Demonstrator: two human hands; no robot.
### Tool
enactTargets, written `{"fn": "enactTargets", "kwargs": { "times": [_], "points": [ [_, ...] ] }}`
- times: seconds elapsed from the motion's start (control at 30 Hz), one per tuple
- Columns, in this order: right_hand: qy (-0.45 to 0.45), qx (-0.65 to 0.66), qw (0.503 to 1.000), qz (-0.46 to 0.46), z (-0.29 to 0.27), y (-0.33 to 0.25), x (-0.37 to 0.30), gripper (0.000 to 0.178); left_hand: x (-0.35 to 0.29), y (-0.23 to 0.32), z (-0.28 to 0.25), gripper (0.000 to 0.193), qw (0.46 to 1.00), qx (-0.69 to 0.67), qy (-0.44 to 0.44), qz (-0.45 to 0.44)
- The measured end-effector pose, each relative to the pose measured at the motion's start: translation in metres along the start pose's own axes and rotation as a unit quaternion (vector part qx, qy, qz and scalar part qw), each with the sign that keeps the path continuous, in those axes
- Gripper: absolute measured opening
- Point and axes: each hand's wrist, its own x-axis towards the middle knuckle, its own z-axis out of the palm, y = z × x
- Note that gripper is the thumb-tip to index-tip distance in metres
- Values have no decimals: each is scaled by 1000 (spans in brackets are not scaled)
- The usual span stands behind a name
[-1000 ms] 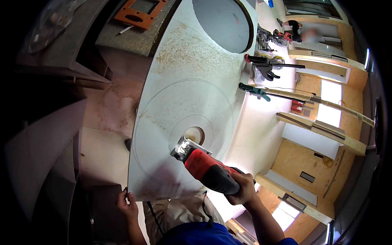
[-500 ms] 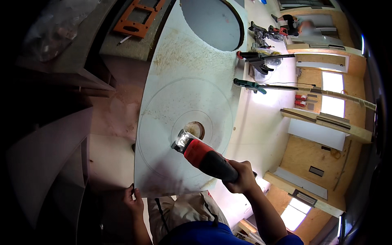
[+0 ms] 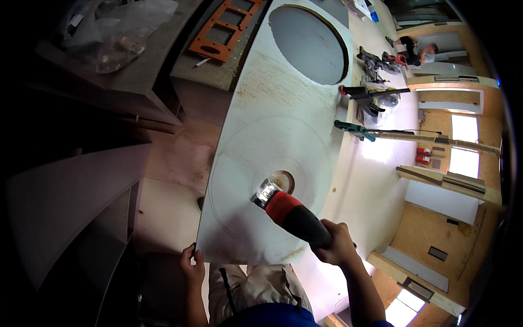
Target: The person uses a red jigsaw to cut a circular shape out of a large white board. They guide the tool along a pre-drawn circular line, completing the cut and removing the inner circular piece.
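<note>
My right hand (image 3: 335, 243) is wrapped round the rear of a red and black handheld power tool (image 3: 294, 215). Its shiny metal head points away to the left and lies over the white panel (image 3: 239, 163), beside a small round hole (image 3: 283, 182). Whether the head touches the surface I cannot tell. Pencilled circles ring this hole. At the panel's near left corner, my left hand (image 3: 193, 264) pinches the edge between thumb and fingers. Farther up the same panel is a large round cutout (image 3: 309, 44) with a rough rim.
Green-handled (image 3: 354, 129) and black (image 3: 365, 98) bar clamps sit along the panel's right edge. An orange template (image 3: 226, 31) and a white pen (image 3: 201, 62) lie on a bench at the far left, near a clear plastic bag (image 3: 122, 41). A person (image 3: 417, 50) is low at the far right.
The view has shifted, so the panel, tool and both hands appear farther right and slightly lower. The tool stays beside the small hole, and both hands keep their grips.
</note>
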Motion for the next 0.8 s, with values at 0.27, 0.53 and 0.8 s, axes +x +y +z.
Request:
{"fn": "enactTargets", "kwargs": {
  "times": [0.27, 0.53, 0.8],
  "points": [
    [-28, -1, 999, 33, 2, 1, -10, 18, -10, 6, -8, 32, 999, 12, 13, -32],
    [-18, 25, 1000, -4, 1, 34, -17, 36, -20, 70, 32, 32, 980, 151, 27, 127],
    [-227, 212, 949, -51, -28, 52, 4, 53, -104, 119, 145, 66, 937, -165, -284, -117]
  ]
}}
